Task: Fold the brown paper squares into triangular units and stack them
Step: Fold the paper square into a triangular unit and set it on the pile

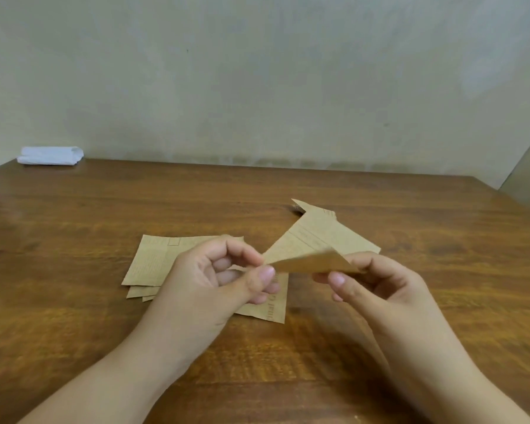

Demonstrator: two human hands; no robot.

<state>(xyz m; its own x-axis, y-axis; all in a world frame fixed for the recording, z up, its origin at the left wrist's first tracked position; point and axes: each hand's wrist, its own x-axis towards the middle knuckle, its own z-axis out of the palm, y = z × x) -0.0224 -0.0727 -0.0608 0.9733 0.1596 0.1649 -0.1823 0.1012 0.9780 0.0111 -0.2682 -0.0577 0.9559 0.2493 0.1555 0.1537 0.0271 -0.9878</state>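
Both hands hold one folded brown paper piece (311,263) above the table, its long edge running left to right. My left hand (221,280) pinches its left tip between thumb and fingers. My right hand (377,286) grips its right end. Under the left hand lies a loose stack of flat brown paper squares (153,264), fanned at the corners. Behind the held piece rest folded brown triangular units (325,231), overlapping, with one tip pointing to the far left.
The wooden table (74,240) runs to a pale wall behind. A white folded cloth or plastic bundle (50,156) lies at the table's far left corner. The table's right edge (508,203) slants close to a wall corner.
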